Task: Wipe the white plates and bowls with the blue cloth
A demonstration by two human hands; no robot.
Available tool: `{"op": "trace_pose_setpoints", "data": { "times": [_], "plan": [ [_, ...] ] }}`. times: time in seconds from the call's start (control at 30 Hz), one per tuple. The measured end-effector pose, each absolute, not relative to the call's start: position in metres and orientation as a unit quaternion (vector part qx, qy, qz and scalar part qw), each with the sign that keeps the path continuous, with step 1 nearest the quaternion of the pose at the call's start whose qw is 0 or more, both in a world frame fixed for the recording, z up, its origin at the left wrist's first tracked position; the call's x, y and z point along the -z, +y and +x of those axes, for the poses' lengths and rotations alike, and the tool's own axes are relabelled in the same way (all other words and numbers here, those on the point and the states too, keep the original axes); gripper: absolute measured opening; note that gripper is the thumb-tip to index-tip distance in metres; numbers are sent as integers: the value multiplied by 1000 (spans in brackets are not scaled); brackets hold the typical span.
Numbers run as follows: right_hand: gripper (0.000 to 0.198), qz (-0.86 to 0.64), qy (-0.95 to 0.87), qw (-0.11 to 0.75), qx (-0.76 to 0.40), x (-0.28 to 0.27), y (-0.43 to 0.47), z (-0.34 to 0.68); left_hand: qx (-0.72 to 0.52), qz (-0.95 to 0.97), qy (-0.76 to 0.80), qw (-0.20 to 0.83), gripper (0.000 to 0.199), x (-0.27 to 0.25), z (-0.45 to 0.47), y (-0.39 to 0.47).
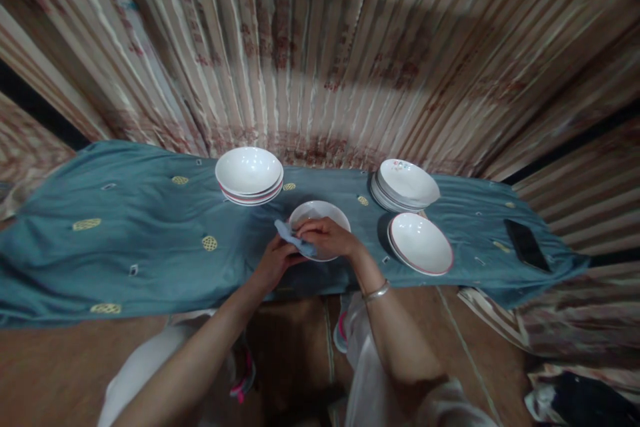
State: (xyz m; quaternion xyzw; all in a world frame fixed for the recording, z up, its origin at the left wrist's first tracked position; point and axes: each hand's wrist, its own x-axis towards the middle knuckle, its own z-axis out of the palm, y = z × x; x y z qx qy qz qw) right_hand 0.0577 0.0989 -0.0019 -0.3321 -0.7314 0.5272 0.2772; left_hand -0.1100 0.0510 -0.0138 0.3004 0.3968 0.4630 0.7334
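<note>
At the front middle of the table is a white bowl (337, 213) with a thin reddish rim. My left hand (276, 261) is closed at its near left edge, apparently gripping the rim; part of those fingers is hidden. A light blue cloth (295, 239) lies bunched over that edge, between the two hands. My right hand (327, 237) reaches across the bowl with bent fingers closed on the cloth, against the bowl's inside. The wrist carries a silver bangle (377, 291).
A stack of white bowls (250, 172) stands at back left. To the right are another stack (407, 183) and, in front of it, more red-rimmed bowls (421, 243). A dark phone (527, 245) lies far right on the green tablecloth (165, 240). Curtains (320, 47) hang behind.
</note>
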Motion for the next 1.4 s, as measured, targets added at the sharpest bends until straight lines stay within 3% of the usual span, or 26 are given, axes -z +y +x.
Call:
{"op": "trace_pose_setpoints", "data": {
  "times": [0.17,0.3,0.57,0.73,1.1,1.4],
  "plan": [
    [20,-381,-722,200,-541,-11,89,64,-460,302,392,737,62,7,-112,51],
    [25,-450,-738,129,-486,-22,81,71,-451,322,378,741,71,6,-112,52],
    [28,-593,-791,5,-150,-36,63,63,-448,345,378,733,74,8,-113,53],
    [22,-611,-790,27,-50,-25,63,58,-454,341,385,728,72,11,-113,54],
    [37,-541,-805,203,-137,1,80,55,-456,332,389,729,70,12,-112,53],
    [38,-446,-812,216,-308,-3,88,57,-462,326,388,728,69,18,-113,54]
  ]
}}
